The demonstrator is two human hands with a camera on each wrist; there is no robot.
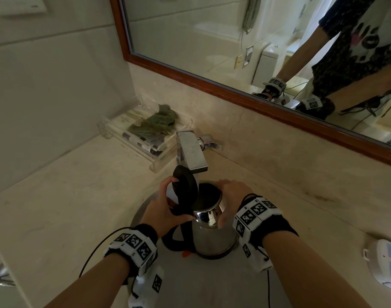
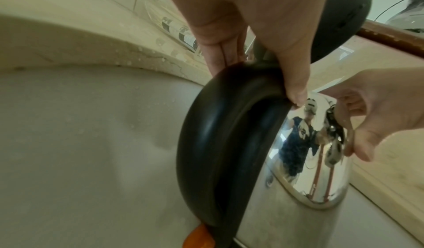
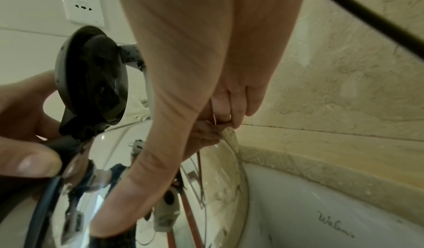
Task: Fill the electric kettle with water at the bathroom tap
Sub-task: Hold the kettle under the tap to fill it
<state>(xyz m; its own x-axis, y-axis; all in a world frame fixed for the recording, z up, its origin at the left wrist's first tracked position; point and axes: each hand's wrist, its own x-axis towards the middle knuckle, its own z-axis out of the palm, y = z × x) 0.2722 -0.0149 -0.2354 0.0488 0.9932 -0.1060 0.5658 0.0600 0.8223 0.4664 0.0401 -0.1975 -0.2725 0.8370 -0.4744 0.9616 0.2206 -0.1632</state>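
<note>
A steel electric kettle [image 1: 212, 236] stands upright in the white sink basin [image 1: 190, 283], its mouth just below the square chrome tap [image 1: 191, 152]. Its black lid [image 1: 185, 185] is tipped up and open. My left hand [image 1: 167, 201] grips the top of the black handle [image 2: 218, 143], thumb on top and fingers behind the lid. My right hand [image 1: 225, 203] wraps the kettle's upper body from the right, thumb toward me and fingers over the far rim. The wrist views show the polished shoulder [image 2: 309, 152], [image 3: 206, 188] and the lid's underside [image 3: 96, 79]. No running water shows.
A clear acrylic tray [image 1: 159, 156] of toiletries lies left of the tap against the wall. A wood-framed mirror [image 1: 212, 83] hangs behind the counter. A white power strip [image 1: 388, 265] lies on the counter at right. A wall socket [image 3: 82, 3] sits on the left wall.
</note>
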